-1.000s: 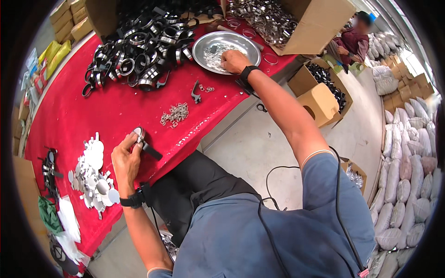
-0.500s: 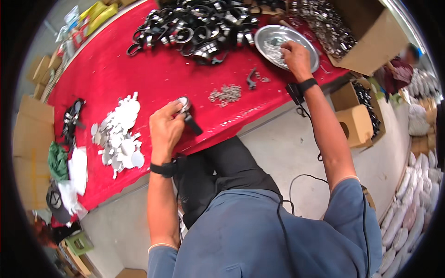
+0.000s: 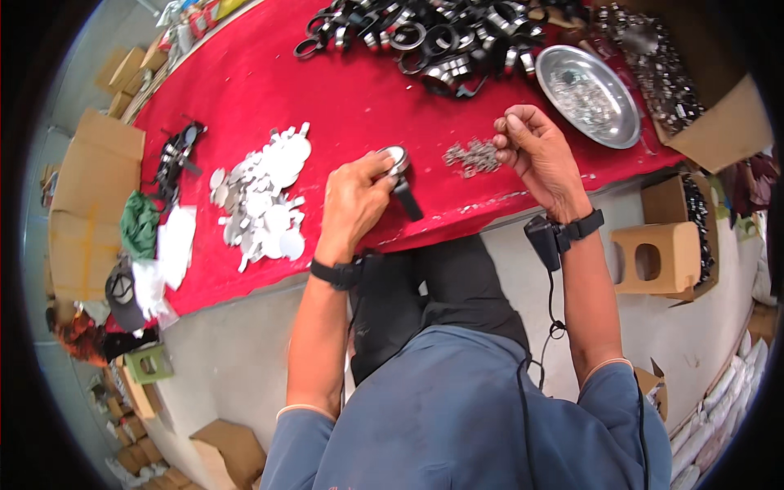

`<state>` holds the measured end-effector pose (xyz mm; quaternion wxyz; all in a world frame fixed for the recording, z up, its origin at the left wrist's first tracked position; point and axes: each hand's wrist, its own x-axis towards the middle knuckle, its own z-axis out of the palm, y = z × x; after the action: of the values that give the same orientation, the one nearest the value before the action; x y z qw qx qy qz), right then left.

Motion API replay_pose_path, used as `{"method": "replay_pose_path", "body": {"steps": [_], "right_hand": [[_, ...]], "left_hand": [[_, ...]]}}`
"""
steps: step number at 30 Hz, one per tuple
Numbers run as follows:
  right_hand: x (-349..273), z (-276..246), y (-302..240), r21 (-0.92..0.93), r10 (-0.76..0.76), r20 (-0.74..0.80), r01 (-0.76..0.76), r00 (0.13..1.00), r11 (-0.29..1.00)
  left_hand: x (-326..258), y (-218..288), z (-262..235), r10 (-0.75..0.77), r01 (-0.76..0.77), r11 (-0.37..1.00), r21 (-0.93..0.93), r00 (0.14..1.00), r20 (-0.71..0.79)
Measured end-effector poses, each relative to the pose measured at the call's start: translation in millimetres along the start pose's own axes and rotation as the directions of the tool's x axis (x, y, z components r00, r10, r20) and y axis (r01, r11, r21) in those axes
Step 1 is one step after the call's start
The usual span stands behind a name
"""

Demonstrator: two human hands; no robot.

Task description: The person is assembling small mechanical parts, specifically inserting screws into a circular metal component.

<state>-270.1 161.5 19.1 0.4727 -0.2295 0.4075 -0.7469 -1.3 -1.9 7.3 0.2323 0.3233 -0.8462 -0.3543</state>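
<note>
My left hand (image 3: 357, 196) grips a round, silver-rimmed part with a black handle (image 3: 406, 196) near the front edge of the red-covered table (image 3: 343, 98). The handle points toward me. My right hand (image 3: 539, 155) is raised at the right, thumb and fingertips pinched together; anything between them is too small to make out. Just left of those fingertips lies a small heap of metal pieces (image 3: 472, 158). Beyond the right hand stands a shiny metal bowl (image 3: 630, 135) with many tiny silvery pieces inside. White flat discs with tabs (image 3: 273, 192) are piled left of my left hand.
Black-and-silver ring parts (image 3: 441, 41) are heaped at the far side. A cardboard box (image 3: 727, 122) of metal pieces stands far right, with another open box (image 3: 657, 257) below. Black parts (image 3: 174, 163), green cloth (image 3: 140, 224) and a dark cap (image 3: 122, 294) sit at left.
My right hand has come out of the metal bowl and moved back left toward the small metal heap, fingers pinched. My left hand still holds the handled part. The whole view has shifted.
</note>
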Motion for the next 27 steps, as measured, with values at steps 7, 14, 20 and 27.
{"method": "replay_pose_path", "body": {"steps": [7, 14, 20, 27], "right_hand": [[-7.1, 48.8, 70.8, 0.157, 0.206, 0.056, -0.213, 0.977, 0.965], [2.8, 68.9, 106.8, 0.002, 0.222, -0.168, -0.225, 0.96, 0.974], [8.8, 75.6, 123.6, -0.097, 0.2, -0.197, -0.222, 0.96, 0.97], [9.9, 78.1, 131.8, -0.276, 0.13, -0.238, -0.195, 0.963, 0.941]], "left_hand": [[1.8, 13.3, -1.0, -0.057, 0.056, 0.994, 0.097, 0.998, 0.004], [1.8, 7.9, 4.2, -0.084, 0.086, 0.993, 0.078, 0.996, -0.02], [3.3, 4.9, 4.3, -0.028, 0.031, 0.992, 0.122, 0.999, -0.025], [2.3, 6.9, 2.1, -0.037, 0.039, 0.991, 0.129, 0.999, -0.017]]}}
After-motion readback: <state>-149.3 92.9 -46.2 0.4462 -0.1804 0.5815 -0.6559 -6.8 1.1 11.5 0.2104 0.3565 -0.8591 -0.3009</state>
